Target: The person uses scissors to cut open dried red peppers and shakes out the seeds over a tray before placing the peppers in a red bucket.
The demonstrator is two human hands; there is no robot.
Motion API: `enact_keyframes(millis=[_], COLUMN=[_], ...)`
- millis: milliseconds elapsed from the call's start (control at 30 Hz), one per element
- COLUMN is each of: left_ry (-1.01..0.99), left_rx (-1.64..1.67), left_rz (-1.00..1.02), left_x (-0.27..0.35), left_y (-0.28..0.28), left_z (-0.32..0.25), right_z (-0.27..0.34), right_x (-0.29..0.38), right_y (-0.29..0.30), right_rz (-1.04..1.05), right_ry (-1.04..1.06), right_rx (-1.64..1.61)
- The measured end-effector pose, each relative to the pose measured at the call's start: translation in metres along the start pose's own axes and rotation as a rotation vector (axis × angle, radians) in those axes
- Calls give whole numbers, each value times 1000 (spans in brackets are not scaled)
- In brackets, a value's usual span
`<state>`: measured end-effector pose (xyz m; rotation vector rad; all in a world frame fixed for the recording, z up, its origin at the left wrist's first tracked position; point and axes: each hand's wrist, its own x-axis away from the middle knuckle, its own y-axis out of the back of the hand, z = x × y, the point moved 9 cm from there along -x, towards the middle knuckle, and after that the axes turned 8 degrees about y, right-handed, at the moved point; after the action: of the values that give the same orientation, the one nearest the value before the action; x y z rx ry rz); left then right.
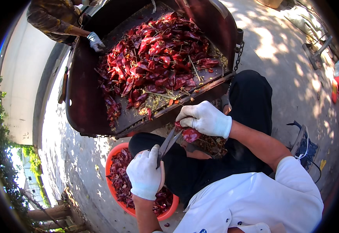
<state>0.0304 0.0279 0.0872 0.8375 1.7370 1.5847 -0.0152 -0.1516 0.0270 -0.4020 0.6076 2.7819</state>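
Observation:
My gloved left hand (146,171) grips a pair of scissors (169,144), whose blades stand apart and point up toward the right hand. In my gloved right hand (203,118) is a dried red chili pepper (191,134), close to the blade tips. Whether the blades touch the pepper I cannot tell. Beneath my left hand stands an orange-red plastic tub (110,177) holding dark red chili pieces (120,171). Ahead of both hands, a large heap of dried red chilies (157,55) lies on the metal bed of a cart (82,104), among stems and scattered yellow seeds.
A co-worker's gloved hand (95,42) rests by the heap at the cart's far left. The cart's front edge (181,102) runs just beyond my hands, and a chain (239,56) hangs at its right corner. A small stool-like frame (303,145) stands at my right.

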Motion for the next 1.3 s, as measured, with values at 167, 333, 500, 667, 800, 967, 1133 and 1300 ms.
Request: enact_keyframes(millis=[167,333,500,667,800,967,1133,1300], left_ry=[-22,-138,-205,-250,-248,-205,-173,-164], left_rx=[-22,-63,-110,26,153,388,734,891], left_rz=[26,56,225,255,261,298,321,209], left_x=[-2,-3,-2,2,4,5,11,1], left_y=[2,4,1,-6,-15,-22,-42,-43], left_z=[-2,-3,2,2,4,3,-9,-33], right_z=[-3,0,-1,4,2,0,-3,-25], right_x=[1,2,3,7,8,14,24,18], right_y=[-2,-8,-18,-28,-34,-40,-66,-60], right_rz=[26,106,252,333,420,423,439,186], right_ry=[-13,61,70,92,38,-73,-283,-393], right_rx=[-21,15,-88,-203,-257,-568,-855,-900])
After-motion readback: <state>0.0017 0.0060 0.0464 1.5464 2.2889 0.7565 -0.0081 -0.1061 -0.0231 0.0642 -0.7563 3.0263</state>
